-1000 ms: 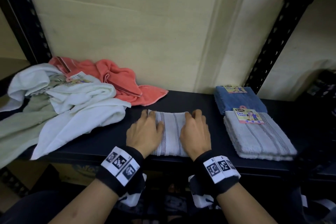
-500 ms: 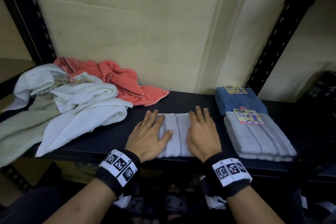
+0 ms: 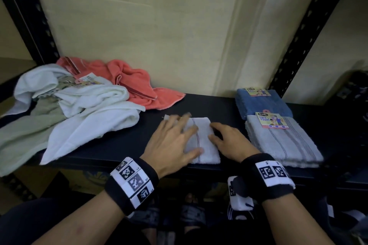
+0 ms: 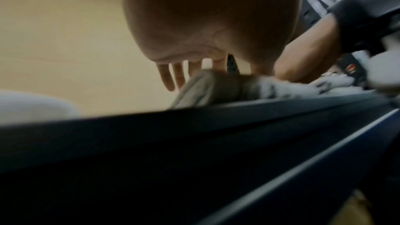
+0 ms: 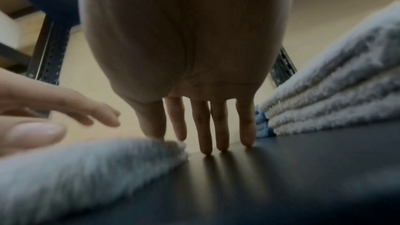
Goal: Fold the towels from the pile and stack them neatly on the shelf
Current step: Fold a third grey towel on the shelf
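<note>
Head view: left hand [image 3: 171, 143] lies flat, fingers spread, on the folded towel [image 3: 201, 145] mid-shelf [image 3: 123, 141]. Right wrist view: right hand [image 5: 194, 91], fingers straight, tips on shelf beside it. Smoothing seems finished; next, probably lifting it onto the stack [image 3: 282, 141].

left hand [image 3: 171, 145]: was flat on left half of folded striped towel [image 3: 201, 141], now spread across its top, fingers blurred | right hand [image 3: 231, 141]: off the towel to its right edge, fingertips [image 5: 205, 150] on the black shelf [image 3: 123, 141] | towel: narrower, more of its middle uncovered
</note>
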